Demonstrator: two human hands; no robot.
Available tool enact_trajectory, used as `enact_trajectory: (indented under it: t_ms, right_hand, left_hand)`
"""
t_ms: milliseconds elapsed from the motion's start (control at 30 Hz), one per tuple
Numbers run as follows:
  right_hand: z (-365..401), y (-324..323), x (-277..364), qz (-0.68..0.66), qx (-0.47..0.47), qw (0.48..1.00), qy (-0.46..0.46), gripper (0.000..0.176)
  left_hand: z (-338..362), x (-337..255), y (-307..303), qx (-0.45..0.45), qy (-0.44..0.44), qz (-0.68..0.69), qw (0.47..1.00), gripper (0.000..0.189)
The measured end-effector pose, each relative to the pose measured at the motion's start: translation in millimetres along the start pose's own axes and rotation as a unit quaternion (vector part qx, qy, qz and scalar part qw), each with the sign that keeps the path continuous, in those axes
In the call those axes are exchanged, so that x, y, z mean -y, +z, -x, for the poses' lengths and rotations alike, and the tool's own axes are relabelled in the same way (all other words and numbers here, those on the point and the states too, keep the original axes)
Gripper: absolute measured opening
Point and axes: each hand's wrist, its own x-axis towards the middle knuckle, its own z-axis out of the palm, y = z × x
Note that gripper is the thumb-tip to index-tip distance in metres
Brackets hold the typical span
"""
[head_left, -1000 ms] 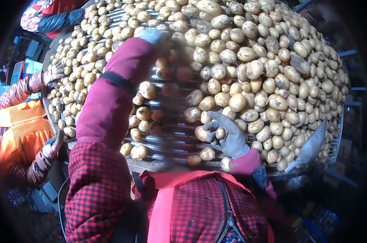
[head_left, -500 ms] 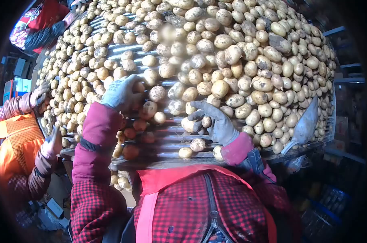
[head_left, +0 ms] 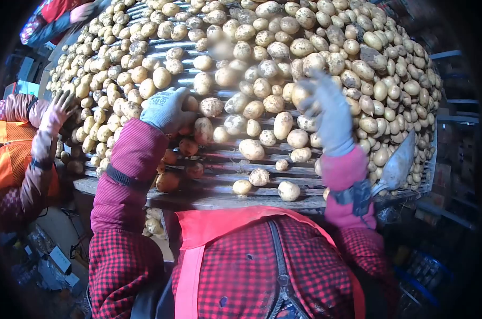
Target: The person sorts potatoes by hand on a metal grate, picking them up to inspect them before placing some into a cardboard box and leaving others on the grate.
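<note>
Many potatoes (head_left: 283, 125) lie on a table of metal rollers (head_left: 219, 183). My left hand (head_left: 169, 109), in a light grey glove, has its fingers curled down over a potato (head_left: 190, 103) left of the middle. My right hand (head_left: 328, 109), also gloved and partly blurred, reaches over the heap on the right with its fingers apart, near a potato (head_left: 299, 94). Whether its fingertips touch that potato cannot be made out. Several loose potatoes (head_left: 259, 177) lie on the rollers between my arms.
A co-worker in an orange vest (head_left: 20, 159) is at the left, one gloved hand (head_left: 57, 110) raised beside the potatoes. Another person's sleeve (head_left: 52, 29) shows at the top left. A dusty grey scoop-like object (head_left: 397, 162) lies at the right edge.
My right hand has left the potatoes near the front and moved up and right, its fingers spreading. My left hand has shifted slightly. The co-worker's hands have moved.
</note>
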Motion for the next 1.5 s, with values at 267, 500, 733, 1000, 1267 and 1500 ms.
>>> enact_trajectory:
  t_ms: [267, 500, 733, 1000, 1267, 1500]
  right_hand:
    - [-93, -27, 6, 0.386, -0.052, 0.920, -0.043, 0.038]
    - [-93, -33, 0, 0.482, -0.024, 0.873, -0.070, 0.045]
    - [-92, -30, -9, 0.454, -0.062, 0.885, -0.078, 0.060]
    - [-20, -12, 4, 0.217, -0.027, 0.976, -0.016, 0.060]
    - [51, -27, -7, 0.214, 0.035, 0.975, 0.046, 0.052]
    - [79, 7, -25, 0.058, 0.092, 0.990, 0.086, 0.050]
  left_hand:
    - [9, 12, 8, -0.046, 0.001, 0.081, 0.996, 0.055]
    - [43, -31, 8, -0.052, 0.242, 0.240, 0.939, 0.053]
    - [40, -100, 58, 0.160, 0.329, 0.089, 0.926, 0.041]
    - [53, -109, 52, 0.171, 0.251, 0.015, 0.953, 0.047]
    - [48, -107, 63, 0.180, 0.262, 0.056, 0.946, 0.053]
    - [54, -90, 59, 0.136, 0.205, 0.371, 0.895, 0.059]
